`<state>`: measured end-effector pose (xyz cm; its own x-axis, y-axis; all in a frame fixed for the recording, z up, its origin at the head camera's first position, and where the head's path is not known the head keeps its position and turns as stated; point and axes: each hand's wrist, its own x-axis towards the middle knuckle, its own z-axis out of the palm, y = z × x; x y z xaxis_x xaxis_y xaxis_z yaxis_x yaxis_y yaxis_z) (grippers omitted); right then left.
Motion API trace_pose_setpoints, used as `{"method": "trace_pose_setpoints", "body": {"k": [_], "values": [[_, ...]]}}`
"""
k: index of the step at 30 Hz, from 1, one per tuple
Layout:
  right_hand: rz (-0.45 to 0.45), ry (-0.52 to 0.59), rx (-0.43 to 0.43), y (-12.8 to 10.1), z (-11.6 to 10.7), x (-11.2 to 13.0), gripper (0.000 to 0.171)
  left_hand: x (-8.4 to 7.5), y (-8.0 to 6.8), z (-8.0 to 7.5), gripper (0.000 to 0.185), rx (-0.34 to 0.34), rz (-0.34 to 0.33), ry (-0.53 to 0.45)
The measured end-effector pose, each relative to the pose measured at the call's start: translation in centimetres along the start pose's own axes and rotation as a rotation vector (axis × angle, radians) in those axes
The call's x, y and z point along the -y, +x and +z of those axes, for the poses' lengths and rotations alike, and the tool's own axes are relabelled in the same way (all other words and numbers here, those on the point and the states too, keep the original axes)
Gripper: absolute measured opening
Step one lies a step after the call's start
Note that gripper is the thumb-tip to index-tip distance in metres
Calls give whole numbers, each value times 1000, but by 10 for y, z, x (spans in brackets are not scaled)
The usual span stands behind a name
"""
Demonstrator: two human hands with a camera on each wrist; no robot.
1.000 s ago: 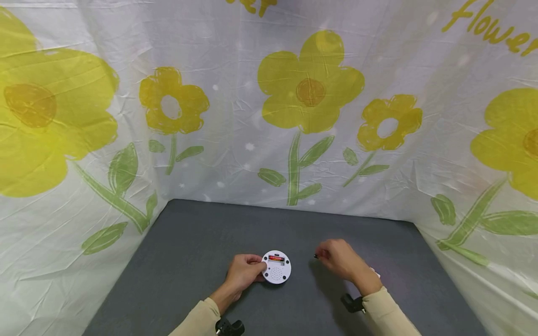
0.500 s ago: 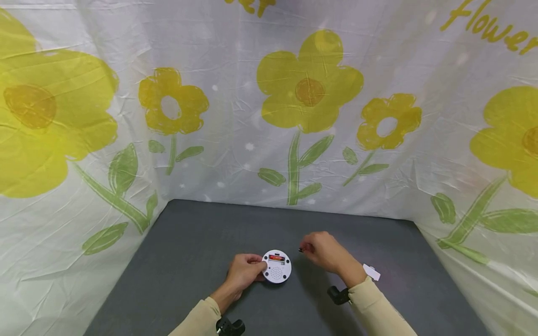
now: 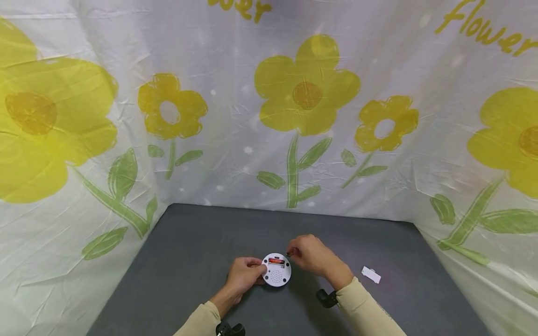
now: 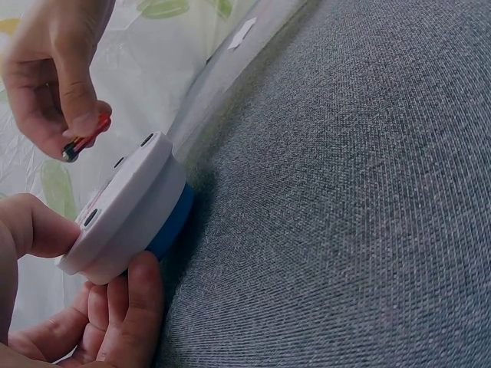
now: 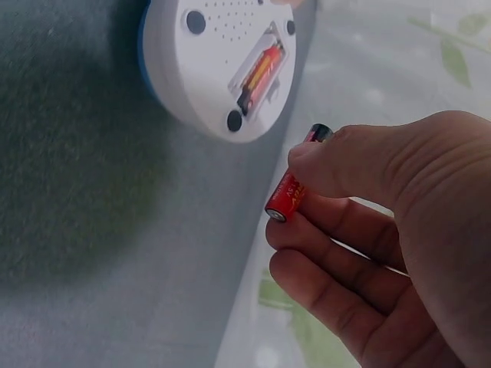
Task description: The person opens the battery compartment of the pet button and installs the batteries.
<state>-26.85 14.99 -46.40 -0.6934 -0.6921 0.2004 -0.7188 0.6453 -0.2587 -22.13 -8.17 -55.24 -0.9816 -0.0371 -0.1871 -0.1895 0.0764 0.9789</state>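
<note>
A round white device (image 3: 276,277) with a blue base lies with its perforated, dark-footed face up on the table. My left hand (image 3: 245,275) grips its left edge, thumb on top and fingers underneath, as the left wrist view shows. In the device's uncovered compartment sits one red battery (image 5: 262,75), with a bare slot beside it. Just right of the device, my right hand (image 3: 311,254) pinches a second red battery (image 5: 288,188) with black ends between thumb and fingers. That battery is held above the device's right edge, apart from it in both wrist views.
A small white battery cover (image 3: 371,274) lies on the dark grey table (image 3: 201,238) to the right of my right forearm. A white curtain (image 3: 227,177) printed with yellow flowers rises behind the table and along both sides.
My right hand has moved left with the battery, up close to the device. The white cover, earlier mostly hidden behind my right wrist, now shows fully. My left hand keeps its grip.
</note>
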Motion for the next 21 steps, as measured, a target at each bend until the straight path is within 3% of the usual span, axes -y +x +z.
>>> {"method": "trace_pose_setpoints", "body": {"k": [21], "values": [[-8,77,45,17,15,20,10,1,0,0,28,3,16,-2]]}}
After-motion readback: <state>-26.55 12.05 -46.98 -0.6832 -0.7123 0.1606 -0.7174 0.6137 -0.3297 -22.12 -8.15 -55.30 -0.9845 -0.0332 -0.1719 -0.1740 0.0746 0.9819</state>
